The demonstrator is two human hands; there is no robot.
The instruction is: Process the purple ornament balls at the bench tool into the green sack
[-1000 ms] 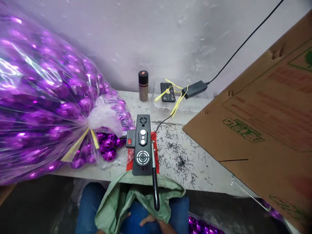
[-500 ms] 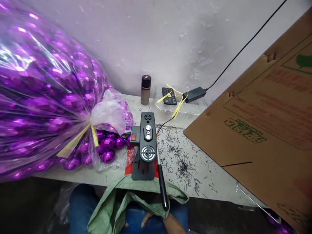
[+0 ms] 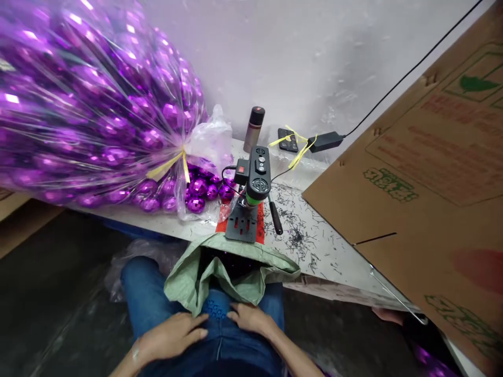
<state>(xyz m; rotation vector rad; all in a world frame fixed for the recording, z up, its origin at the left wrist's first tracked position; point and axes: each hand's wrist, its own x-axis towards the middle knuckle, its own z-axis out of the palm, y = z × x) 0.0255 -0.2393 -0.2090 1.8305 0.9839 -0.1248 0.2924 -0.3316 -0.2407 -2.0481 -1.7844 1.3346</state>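
My left hand (image 3: 175, 332) rests palm down over the lap, fingers stretched out beside a blue textured surface (image 3: 216, 309) between the thighs. My right hand (image 3: 251, 318) lies on the other side, close under the lower edge of a green woven sack (image 3: 192, 275); its fingers are loosely apart. Neither hand shows anything held. The sack's mouth gapes below the bench edge, its inside dark. Above it stands a small black bench machine (image 3: 259, 170) with a lever handle (image 3: 276, 219), on a slotted base plate (image 3: 240, 228).
A large clear bag of shiny purple baubles (image 3: 118, 125) fills the left. A cardboard box (image 3: 416, 209) leans in from the right. Black clippings (image 3: 296, 238) litter the bench. Behind stand a bottle (image 3: 254, 128), a phone (image 3: 288, 140) and a power adapter (image 3: 326, 141).
The view has tilted down and shifted left. Both hands now show fully over the lap; before, only fingers and part of the right arm were visible. The machine's lever appears farther from the sack.
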